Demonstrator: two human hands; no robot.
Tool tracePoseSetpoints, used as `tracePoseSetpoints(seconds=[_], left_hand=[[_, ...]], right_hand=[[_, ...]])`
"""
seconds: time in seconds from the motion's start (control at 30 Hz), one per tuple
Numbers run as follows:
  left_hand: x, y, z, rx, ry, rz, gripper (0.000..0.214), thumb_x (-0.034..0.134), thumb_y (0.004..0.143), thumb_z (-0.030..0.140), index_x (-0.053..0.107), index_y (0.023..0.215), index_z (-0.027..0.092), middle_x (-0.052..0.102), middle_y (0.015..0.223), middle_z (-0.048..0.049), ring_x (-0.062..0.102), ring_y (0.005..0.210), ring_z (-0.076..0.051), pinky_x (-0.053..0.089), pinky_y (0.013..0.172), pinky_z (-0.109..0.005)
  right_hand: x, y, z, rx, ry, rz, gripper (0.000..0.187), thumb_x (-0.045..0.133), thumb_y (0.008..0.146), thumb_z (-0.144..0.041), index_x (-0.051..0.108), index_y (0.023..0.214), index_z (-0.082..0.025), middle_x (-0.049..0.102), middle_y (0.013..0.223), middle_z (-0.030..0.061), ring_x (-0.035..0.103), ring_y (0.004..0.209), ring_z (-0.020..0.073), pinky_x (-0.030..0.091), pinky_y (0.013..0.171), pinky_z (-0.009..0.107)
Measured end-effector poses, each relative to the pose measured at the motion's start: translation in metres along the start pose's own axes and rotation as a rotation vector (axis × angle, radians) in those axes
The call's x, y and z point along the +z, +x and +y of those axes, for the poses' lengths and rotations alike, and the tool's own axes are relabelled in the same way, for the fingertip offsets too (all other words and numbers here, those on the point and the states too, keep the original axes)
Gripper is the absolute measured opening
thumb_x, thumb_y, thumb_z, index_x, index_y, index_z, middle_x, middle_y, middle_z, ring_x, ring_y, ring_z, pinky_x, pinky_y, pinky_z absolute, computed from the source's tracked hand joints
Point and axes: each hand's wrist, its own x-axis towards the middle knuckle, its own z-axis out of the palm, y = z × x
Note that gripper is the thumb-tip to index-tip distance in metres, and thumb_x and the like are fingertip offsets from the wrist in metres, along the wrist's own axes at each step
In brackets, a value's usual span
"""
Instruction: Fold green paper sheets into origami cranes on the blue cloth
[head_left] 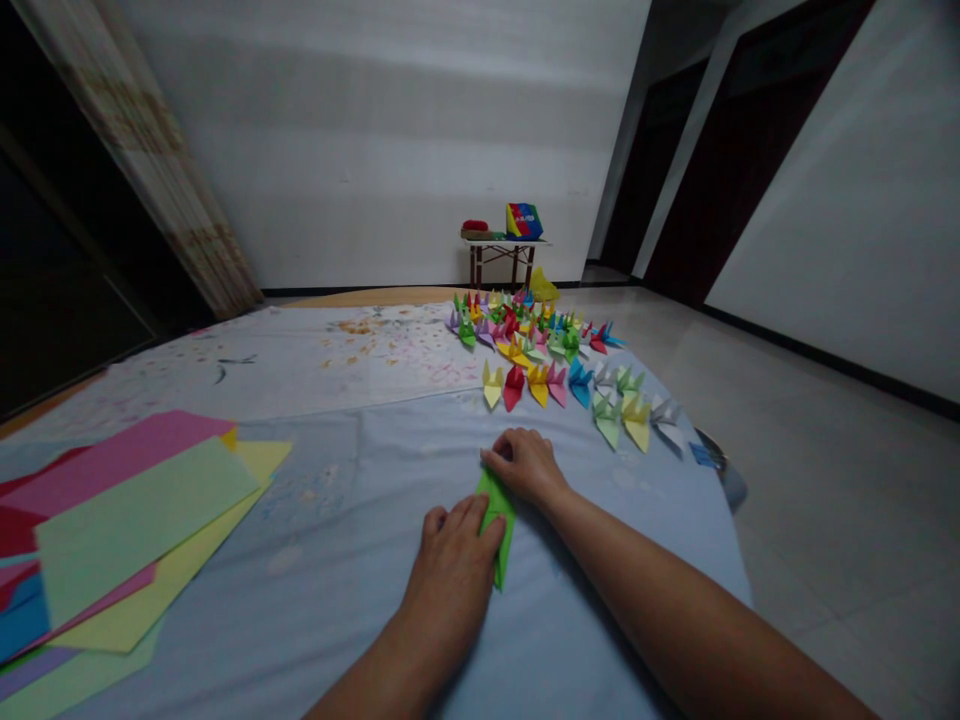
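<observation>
Head view: the left hand (450,590) lies open and flat, pressing down on a green origami paper (497,530) folded into a narrow strip, which sits under both palms. The right hand (523,466) is curled over its far end, gripping it against a pale blue cloth (315,500). Just ahead of the hands stand rows of finished paper cranes (538,384) in many colours. Left of the left hand lies a fanned pile of unfolded coloured sheets (142,520).
</observation>
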Motion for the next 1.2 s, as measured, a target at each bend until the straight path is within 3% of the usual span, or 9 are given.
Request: tracePoseSetpoints(seconds=[0.17, 0.4, 0.8, 1.2], left_hand=[[0.000, 0.000, -0.001, -0.001, 0.000, -0.002, 0.034, 0.036, 0.086, 0.017, 0.053, 0.114, 0.026, 0.047, 0.130, -0.0093, 0.039, 0.120, -0.024, 0.025, 0.095, -0.047], [0.004, -0.001, -0.002, 0.006, -0.006, 0.016, 0.034, 0.034, 0.087, 0.018, 0.053, 0.115, 0.026, 0.046, 0.130, -0.0093, 0.038, 0.120, -0.025, 0.025, 0.095, -0.047], [0.004, -0.001, -0.002, 0.009, 0.009, 0.024, 0.035, 0.034, 0.087, 0.017, 0.052, 0.115, 0.025, 0.047, 0.130, -0.0096, 0.040, 0.119, -0.025, 0.025, 0.095, -0.047], [0.003, -0.001, 0.000, 0.001, 0.034, 0.012, 0.037, 0.030, 0.088, 0.016, 0.049, 0.118, 0.024, 0.046, 0.130, -0.0090, 0.039, 0.120, -0.024, 0.026, 0.096, -0.046]], right_hand=[[-0.008, 0.002, 0.009, -0.035, 0.115, -0.035, 0.031, 0.041, 0.086, -0.039, 0.062, 0.078, -0.018, 0.063, 0.076, 0.0031, 0.052, 0.074, 0.0151, 0.031, 0.065, 0.026], [-0.011, -0.002, 0.011, -0.072, 0.036, -0.081, 0.014, 0.057, 0.076, -0.033, 0.065, 0.079, -0.022, 0.062, 0.082, 0.0025, 0.050, 0.084, 0.0175, 0.031, 0.074, 0.029], [-0.011, -0.003, 0.009, -0.054, 0.043, -0.102, 0.025, 0.051, 0.080, -0.043, 0.065, 0.082, -0.022, 0.058, 0.083, 0.0041, 0.047, 0.085, 0.0187, 0.028, 0.075, 0.030], [-0.007, -0.002, 0.009, -0.063, 0.030, -0.092, 0.021, 0.060, 0.073, -0.043, 0.064, 0.080, -0.023, 0.057, 0.082, 0.0026, 0.045, 0.084, 0.0179, 0.026, 0.072, 0.029]])
